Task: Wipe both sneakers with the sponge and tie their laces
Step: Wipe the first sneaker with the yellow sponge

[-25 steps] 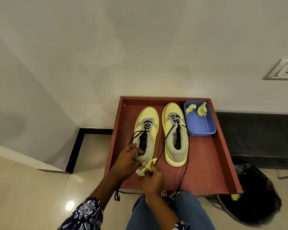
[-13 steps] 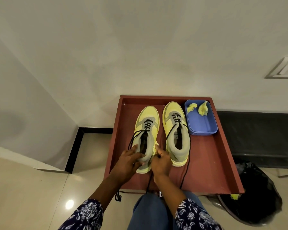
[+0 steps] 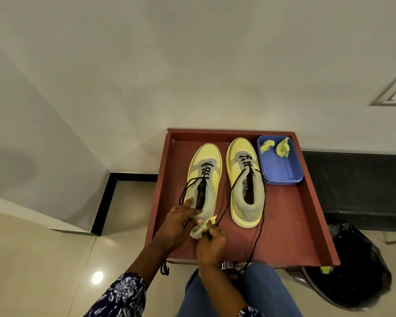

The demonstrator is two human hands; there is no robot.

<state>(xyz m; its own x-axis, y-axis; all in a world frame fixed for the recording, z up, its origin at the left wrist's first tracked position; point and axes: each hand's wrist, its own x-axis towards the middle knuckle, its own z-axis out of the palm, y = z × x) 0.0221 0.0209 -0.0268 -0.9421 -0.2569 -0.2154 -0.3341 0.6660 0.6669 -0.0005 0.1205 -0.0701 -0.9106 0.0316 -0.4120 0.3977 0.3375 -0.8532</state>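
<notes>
Lower centre of frame, on the red tray (image 3: 290, 225) | my left hand (image 3: 181, 221) grips left sneaker (image 3: 204, 179) heel | right hand (image 3: 212, 244) pinches sponge (image 3: 202, 228) against it | wiping underway, I judge | right sneaker (image 3: 246, 184) untouched, both laces untied.

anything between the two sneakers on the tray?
Head view: only a loose black lace crossing bare red tray between the left sneaker and right sneaker.
</notes>
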